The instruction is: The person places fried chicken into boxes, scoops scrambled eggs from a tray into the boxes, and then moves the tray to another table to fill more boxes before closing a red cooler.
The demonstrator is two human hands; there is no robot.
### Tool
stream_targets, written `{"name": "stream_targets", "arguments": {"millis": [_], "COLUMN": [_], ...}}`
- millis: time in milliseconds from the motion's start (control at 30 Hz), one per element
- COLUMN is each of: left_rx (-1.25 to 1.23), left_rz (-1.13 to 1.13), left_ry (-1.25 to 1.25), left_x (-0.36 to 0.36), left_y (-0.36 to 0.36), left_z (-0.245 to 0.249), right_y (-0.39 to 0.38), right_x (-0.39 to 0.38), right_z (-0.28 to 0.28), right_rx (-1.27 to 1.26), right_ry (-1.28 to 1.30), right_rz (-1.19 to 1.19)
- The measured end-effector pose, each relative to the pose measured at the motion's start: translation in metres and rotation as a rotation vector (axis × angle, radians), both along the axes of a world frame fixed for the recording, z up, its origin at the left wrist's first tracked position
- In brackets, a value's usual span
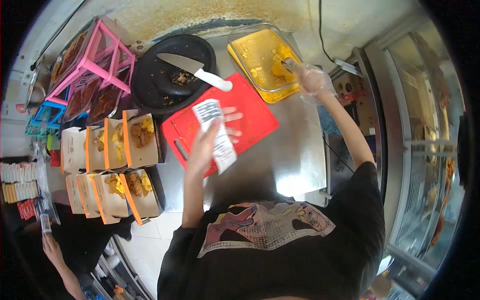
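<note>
In my left hand (201, 150) is a printed paper receipt (223, 147), pinned by the thumb with the other fingers spread behind it, above a red cutting board (257, 117). My right hand (315, 81) wears a clear plastic glove and grips a metal serving utensil (288, 63); its exact kind is hard to see. The utensil reaches into a glass dish (239, 75) holding crumbly yellow food that looks like scrambled egg (281, 70). A white-handled knife (212, 79) lies across the board's edge and a black round mortar-like dish (145, 62).
Open orange-edged boxes (142, 157) with fried chicken and yellow egg stand at left. Behind them, a pink rack (95, 60) holds trays of dark red food. At lower left another person's hand (52, 250) holds a small paper slip. A glass display cabinet (425, 100) stands right.
</note>
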State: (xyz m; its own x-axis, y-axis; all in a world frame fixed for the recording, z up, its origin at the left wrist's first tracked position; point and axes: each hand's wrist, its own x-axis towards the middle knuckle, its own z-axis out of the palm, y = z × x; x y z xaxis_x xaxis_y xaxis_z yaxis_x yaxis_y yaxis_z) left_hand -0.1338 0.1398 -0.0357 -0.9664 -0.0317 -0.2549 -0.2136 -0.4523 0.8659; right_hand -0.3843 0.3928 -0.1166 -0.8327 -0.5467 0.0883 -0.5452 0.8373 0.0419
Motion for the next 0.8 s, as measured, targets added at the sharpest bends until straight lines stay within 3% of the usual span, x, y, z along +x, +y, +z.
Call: {"name": "stream_targets", "arguments": {"millis": [133, 167, 200, 233, 267, 300, 367, 433, 500, 567, 633, 700, 733, 800], "left_rx": [0.064, 0.074, 0.016, -0.055, -0.132, -0.375, -0.875, -1.348, -1.25, -1.316, -1.343, -1.335, -1.255, -1.23], "left_rz": [-0.08, -0.068, -0.087, -0.091, 0.063, 0.066, 0.325, 0.593, 0.856, 0.78, 0.797, 0.805, 0.719, 0.643], "left_ry": [0.015, 0.028, 0.052, 0.071, 0.059, -0.026, 0.149, 0.17, -0.348, -0.516, -0.527, -0.563, -0.706, -0.879], "left_x": [-0.029, -0.033, -0.031, -0.024, -0.01, 0.003, 0.043, 0.1, 0.152, 0.192, 0.213, 0.22, 0.221, 0.22], "left_y": [0.026, 0.026, 0.025, 0.01, -0.018, -0.035, -0.085, -0.144, -0.216, -0.288, -0.338, -0.358, -0.365, -0.378], "left_z": [-0.024, -0.033, -0.035, -0.033, -0.013, 0.021, 0.048, 0.078, 0.108, 0.119, 0.111, 0.104, 0.1, 0.09], "right_y": [-0.002, 0.007, -0.004, -0.029, -0.012, -0.013, 0.014, 0.005, 0.003, 0.005, -0.006, -0.005, -0.006, -0.013], "right_x": [-0.003, -0.009, -0.006, 0.016, -0.01, -0.006, -0.041, -0.013, -0.002, -0.01, -0.005, -0.004, -0.003, -0.005], "right_z": [-0.046, -0.053, -0.05, -0.004, -0.045, -0.032, -0.063, -0.043, -0.043, -0.056, -0.048, -0.046, -0.045, -0.044], "right_rx": [-0.135, -0.141, -0.157, -0.034, -0.074, -0.156, 0.185, 0.004, -0.017, -0.066, -0.18, -0.088, -0.084, -0.073], "right_ry": [0.265, -0.104, 0.089, -0.191, 0.215, 0.055, 0.332, 0.3, 0.314, 0.115, 0.114, 0.24, 0.243, 0.117], "right_rz": [0.308, 0.187, 0.343, 0.019, 0.423, 0.327, 0.458, 0.396, 0.364, 0.258, 0.279, 0.343, 0.344, 0.269]}}
